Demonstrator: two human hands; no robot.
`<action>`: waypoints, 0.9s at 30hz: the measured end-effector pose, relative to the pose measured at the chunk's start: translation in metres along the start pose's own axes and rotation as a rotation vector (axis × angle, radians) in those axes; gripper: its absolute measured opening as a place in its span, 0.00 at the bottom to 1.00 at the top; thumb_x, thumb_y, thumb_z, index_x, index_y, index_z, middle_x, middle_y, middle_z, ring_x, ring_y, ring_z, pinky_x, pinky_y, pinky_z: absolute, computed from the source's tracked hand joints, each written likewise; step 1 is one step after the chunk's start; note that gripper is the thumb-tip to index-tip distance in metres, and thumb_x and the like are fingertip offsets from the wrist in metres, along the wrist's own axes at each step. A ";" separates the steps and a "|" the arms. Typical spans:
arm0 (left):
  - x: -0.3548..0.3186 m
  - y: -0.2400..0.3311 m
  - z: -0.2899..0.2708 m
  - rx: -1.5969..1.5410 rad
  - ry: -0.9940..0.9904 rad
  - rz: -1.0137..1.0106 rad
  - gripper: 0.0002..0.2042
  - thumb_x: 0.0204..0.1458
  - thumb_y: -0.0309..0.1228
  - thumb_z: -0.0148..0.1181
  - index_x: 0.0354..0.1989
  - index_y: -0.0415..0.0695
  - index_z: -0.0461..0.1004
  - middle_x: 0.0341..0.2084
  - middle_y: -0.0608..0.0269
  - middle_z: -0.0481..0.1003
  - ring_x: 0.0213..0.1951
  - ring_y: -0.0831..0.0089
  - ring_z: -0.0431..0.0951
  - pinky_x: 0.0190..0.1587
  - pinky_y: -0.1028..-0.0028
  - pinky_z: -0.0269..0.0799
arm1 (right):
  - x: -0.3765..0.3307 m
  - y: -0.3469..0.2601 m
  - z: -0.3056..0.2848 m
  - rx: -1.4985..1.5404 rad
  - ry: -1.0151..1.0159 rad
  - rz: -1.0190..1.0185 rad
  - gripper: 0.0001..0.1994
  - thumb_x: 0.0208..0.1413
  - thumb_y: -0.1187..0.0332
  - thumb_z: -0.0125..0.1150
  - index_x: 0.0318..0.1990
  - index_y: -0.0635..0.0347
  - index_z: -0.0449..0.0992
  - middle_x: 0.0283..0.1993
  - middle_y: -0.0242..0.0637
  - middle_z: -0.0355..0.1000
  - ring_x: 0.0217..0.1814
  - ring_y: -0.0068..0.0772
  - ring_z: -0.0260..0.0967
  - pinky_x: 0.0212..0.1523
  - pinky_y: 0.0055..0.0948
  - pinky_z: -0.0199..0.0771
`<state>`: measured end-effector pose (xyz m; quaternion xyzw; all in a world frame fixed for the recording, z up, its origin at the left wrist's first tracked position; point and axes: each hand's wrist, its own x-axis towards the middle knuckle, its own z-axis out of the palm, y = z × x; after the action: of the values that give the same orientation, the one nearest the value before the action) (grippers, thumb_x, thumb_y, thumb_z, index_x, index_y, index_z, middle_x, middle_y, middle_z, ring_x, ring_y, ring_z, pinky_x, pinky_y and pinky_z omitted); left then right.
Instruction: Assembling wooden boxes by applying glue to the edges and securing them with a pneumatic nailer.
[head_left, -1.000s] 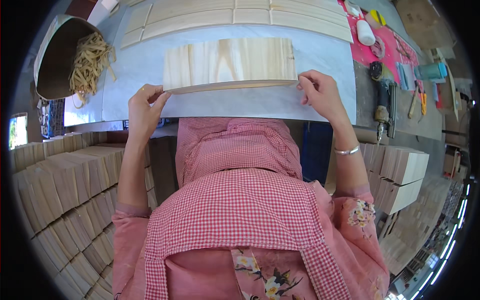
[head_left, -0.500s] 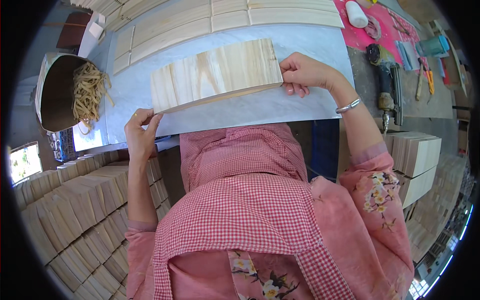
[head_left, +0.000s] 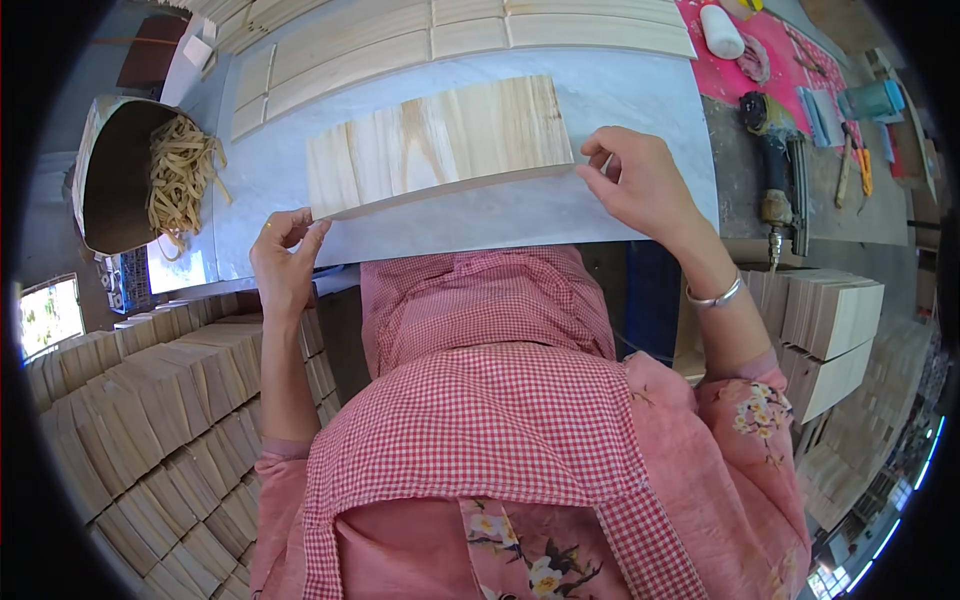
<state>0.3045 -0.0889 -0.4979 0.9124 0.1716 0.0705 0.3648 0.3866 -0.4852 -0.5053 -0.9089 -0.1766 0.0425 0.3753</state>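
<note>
a pale wooden panel (head_left: 440, 145) is held just above the light worktop (head_left: 640, 95), near its front edge. the left hand (head_left: 285, 260) pinches its corner at 8 o'clock; the right hand (head_left: 640, 180) pinches its end at 3 o'clock. a box of tan strips (head_left: 180, 175) sits at 9 o'clock, a power drill (head_left: 775, 190) at 3 o'clock beyond the right hand.

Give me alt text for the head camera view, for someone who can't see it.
Seen from above, a person in a pink checked apron holds a thin pale wooden board by its two ends over a light table, left hand and right hand. A tub of tan strips sits at left, a power tool at right, stacked wooden pieces below.
</note>
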 end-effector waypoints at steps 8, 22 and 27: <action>0.002 -0.009 0.003 -0.027 0.012 0.141 0.08 0.49 0.21 0.69 0.37 0.31 0.82 0.30 0.60 0.77 0.30 0.73 0.75 0.36 0.77 0.72 | -0.004 -0.019 0.010 -0.124 0.127 -0.092 0.01 0.50 0.79 0.63 0.28 0.66 0.77 0.26 0.35 0.74 0.21 0.29 0.63 0.26 0.27 0.64; 0.002 -0.001 0.003 0.070 0.029 0.214 0.07 0.48 0.21 0.69 0.34 0.31 0.82 0.26 0.60 0.75 0.26 0.72 0.72 0.32 0.76 0.70 | 0.000 -0.010 0.004 0.012 0.028 -0.122 0.01 0.50 0.82 0.62 0.30 0.68 0.78 0.26 0.34 0.73 0.22 0.28 0.61 0.26 0.25 0.62; -0.002 0.000 0.004 0.089 0.026 0.224 0.06 0.49 0.22 0.69 0.33 0.31 0.82 0.25 0.60 0.75 0.25 0.72 0.71 0.31 0.75 0.69 | 0.003 -0.003 0.005 -0.054 0.092 -0.235 0.02 0.51 0.81 0.62 0.32 0.67 0.78 0.27 0.35 0.74 0.22 0.29 0.62 0.26 0.27 0.63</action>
<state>0.3040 -0.0919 -0.5012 0.9402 0.0763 0.1150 0.3115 0.3875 -0.4784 -0.5064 -0.8927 -0.2658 -0.0482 0.3608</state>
